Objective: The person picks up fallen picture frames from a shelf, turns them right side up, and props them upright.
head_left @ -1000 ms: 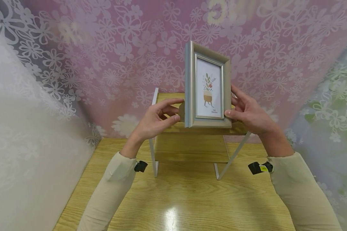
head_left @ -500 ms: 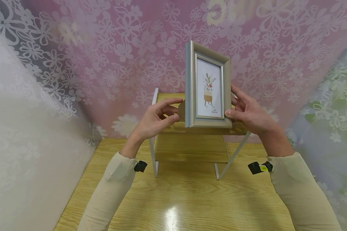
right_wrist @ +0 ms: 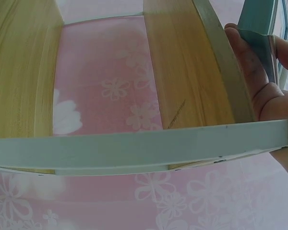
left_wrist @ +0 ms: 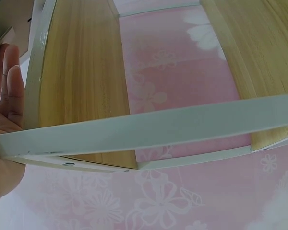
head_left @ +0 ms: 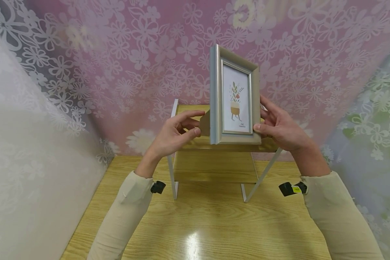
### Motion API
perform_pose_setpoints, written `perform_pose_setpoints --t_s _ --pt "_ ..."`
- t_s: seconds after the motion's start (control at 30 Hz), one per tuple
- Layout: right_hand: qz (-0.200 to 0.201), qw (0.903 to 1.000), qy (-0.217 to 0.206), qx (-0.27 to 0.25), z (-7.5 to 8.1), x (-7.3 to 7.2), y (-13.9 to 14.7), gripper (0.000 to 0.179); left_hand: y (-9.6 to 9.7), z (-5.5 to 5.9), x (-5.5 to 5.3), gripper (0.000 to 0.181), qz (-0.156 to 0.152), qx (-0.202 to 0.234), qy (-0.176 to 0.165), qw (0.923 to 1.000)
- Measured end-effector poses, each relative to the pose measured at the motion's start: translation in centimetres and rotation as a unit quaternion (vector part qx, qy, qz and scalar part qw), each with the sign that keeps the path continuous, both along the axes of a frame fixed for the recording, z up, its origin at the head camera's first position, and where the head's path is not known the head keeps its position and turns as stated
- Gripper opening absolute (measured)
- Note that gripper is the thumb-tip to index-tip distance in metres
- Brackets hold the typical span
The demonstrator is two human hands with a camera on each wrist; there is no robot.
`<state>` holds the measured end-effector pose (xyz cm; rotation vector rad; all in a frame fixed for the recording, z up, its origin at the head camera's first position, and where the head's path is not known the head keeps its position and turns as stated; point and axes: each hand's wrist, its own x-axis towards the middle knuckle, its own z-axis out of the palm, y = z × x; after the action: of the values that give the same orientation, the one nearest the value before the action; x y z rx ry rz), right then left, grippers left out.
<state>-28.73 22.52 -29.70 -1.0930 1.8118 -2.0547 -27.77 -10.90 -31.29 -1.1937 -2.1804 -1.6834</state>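
Pinching the picture frame (head_left: 236,108) by its lower right edge with the right grip (head_left: 281,128), nearer to its face; pinching the brown rear flap (head_left: 205,123) with the left grip (head_left: 173,135) opposite; holding the long axis near upright between both, overlapping the wooden shelf (head_left: 198,145) from the head, too foreshortened to tell touching from apart

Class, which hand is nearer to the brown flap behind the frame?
Left: the left hand pinches the flap; the right hand grips the frame at its opposite edge.
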Motion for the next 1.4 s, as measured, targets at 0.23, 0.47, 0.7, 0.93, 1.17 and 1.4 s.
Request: perform_pose_setpoints --t_s 0.23,0.47,0.7,0.93,1.17,1.4 --pt "0.004 1.0 0.001 -0.004 0.11 0.04 0.04 0.084 -0.06 0.11 0.03 0.045 0.0 0.003 -0.002 1.0" --pt "0.007 1.0 0.004 0.001 0.12 0.02 0.28 0.084 0.01 0.18 -0.08 0.045 -0.001 0.007 -0.003 1.0" --pt "0.02 0.9998 0.005 -0.003 0.15 -0.08 0.31 0.084 -0.13 0.08 -0.19 0.045 -0.001 0.012 -0.01 0.9999" --pt "0.032 0.9995 0.004 -0.004 0.14 -0.11 0.31 0.085 -0.29 0.02 -0.21 0.043 -0.002 0.024 -0.022 0.9995" --pt "0.038 0.9993 0.006 -0.004 0.15 -0.12 0.24 0.085 -0.41 -0.08 -0.18 0.042 0.004 0.033 -0.028 0.999" --pt "0.052 0.9985 0.007 -0.011 0.19 -0.09 0.25 0.084 -0.43 -0.01 -0.16 0.04 0.001 0.038 -0.032 0.9988"
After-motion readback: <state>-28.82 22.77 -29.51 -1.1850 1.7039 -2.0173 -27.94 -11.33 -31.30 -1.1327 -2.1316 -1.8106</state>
